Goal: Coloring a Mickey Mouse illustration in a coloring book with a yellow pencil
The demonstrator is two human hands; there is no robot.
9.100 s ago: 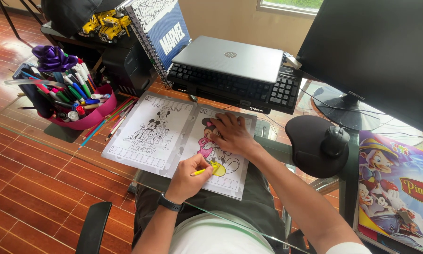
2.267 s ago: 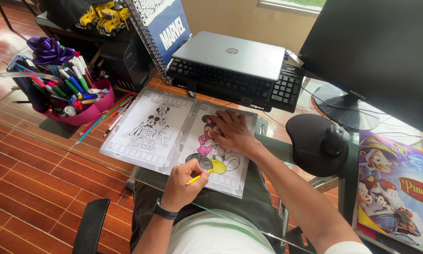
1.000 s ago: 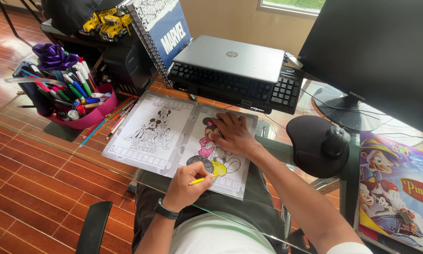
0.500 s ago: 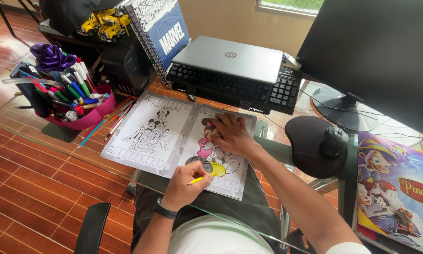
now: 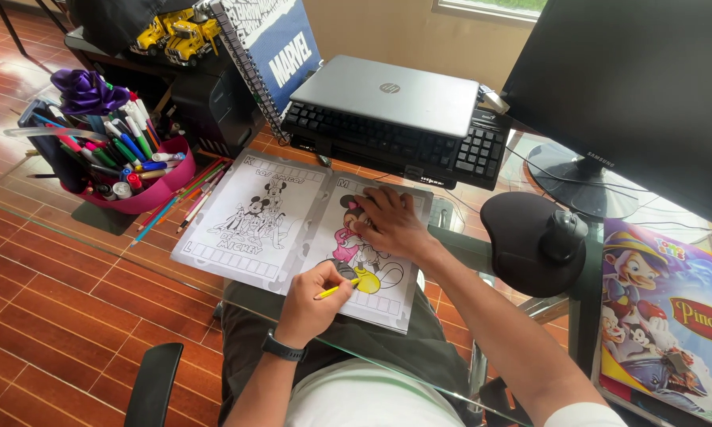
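On the colouring book (image 5: 293, 229) lying open on the glass bench (image 5: 71, 221), the left hand (image 5: 312, 296) grip is clenched on a yellow pencil (image 5: 334, 289), long axis pointing right toward the yellow patch; the right hand (image 5: 391, 225) lies flat, released, just above it

Home office. Glass worktop (image 5: 47, 202) over wood-plank floor. Relative to the monitor (image 5: 641, 87): closed laptop (image 5: 388, 95) on keyboard (image 5: 388, 142) to its left, mouse (image 5: 560, 235) below, marker tub (image 5: 130, 186) far left.

A glass desk (image 5: 47, 207) bears an open colouring book (image 5: 253, 225), keyboard (image 5: 388, 142), pink marker tub (image 5: 146, 194) and mousepad (image 5: 522, 245).
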